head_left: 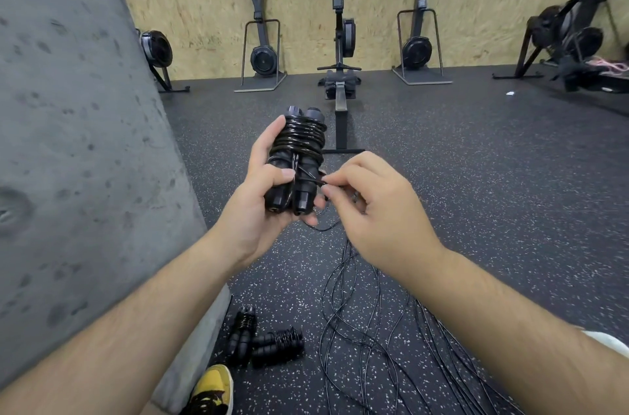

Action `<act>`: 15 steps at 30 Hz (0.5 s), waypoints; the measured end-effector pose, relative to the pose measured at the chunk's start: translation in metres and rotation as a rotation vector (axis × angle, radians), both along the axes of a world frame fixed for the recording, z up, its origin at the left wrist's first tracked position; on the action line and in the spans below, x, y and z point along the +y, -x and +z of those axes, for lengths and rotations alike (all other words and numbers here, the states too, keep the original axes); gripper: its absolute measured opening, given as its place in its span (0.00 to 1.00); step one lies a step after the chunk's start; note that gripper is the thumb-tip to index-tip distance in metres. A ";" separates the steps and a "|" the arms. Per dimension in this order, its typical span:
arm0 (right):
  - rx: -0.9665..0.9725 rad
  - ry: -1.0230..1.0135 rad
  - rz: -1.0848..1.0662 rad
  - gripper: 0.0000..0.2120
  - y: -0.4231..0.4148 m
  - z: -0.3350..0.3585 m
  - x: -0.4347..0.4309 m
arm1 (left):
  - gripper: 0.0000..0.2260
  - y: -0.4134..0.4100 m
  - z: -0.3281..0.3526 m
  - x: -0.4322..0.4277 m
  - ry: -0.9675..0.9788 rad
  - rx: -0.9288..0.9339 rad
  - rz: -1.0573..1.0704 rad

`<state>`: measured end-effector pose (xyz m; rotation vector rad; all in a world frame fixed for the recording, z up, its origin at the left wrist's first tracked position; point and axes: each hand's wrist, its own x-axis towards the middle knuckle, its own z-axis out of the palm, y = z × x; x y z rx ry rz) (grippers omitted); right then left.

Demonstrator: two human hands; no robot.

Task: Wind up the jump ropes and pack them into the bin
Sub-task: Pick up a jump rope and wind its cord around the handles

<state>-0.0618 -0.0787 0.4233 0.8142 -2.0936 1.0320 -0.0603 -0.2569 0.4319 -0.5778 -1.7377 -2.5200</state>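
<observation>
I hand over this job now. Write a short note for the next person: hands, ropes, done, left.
Left hand grips the rope bundle, nearly wound.
Right hand pinches its loose end beside the handles.
Done: two wound ropes lie on the floor by the yellow shoe.
Left: tuck this end, wind the loose ropes on the floor, pack all; no bin in view.

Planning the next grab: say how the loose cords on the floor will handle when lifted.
The loose cords lie in thin wavy strands, so probably floppy and light. They cross each other, so lifting one likely drags others.
</observation>
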 end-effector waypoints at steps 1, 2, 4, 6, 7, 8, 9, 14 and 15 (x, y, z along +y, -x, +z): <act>-0.011 0.020 0.001 0.03 -0.001 0.000 -0.001 | 0.31 0.000 -0.001 0.001 0.011 0.004 0.000; -0.014 0.039 -0.001 0.03 -0.001 0.000 -0.003 | 0.31 0.000 -0.002 0.003 0.022 0.008 0.001; -0.001 0.066 -0.017 0.03 -0.001 0.002 -0.006 | 0.32 -0.001 -0.005 0.007 0.047 0.012 0.006; 0.009 0.081 -0.031 0.03 0.000 0.004 -0.009 | 0.32 -0.002 -0.009 0.011 0.069 0.006 0.003; 0.008 0.074 -0.021 0.04 0.001 0.005 -0.008 | 0.32 -0.002 -0.009 0.011 0.066 0.004 0.006; 0.010 0.048 0.002 0.04 0.002 0.004 -0.008 | 0.32 -0.002 -0.008 0.011 0.050 0.003 0.015; 0.017 0.008 0.029 0.04 0.002 0.003 -0.008 | 0.31 -0.001 -0.007 0.010 0.025 0.002 0.028; -0.006 0.034 0.079 0.05 0.002 -0.004 -0.014 | 0.32 0.001 -0.005 0.006 0.008 0.003 0.034; -0.013 0.041 0.078 0.05 0.001 -0.004 -0.015 | 0.32 0.001 -0.007 0.007 0.031 0.010 0.034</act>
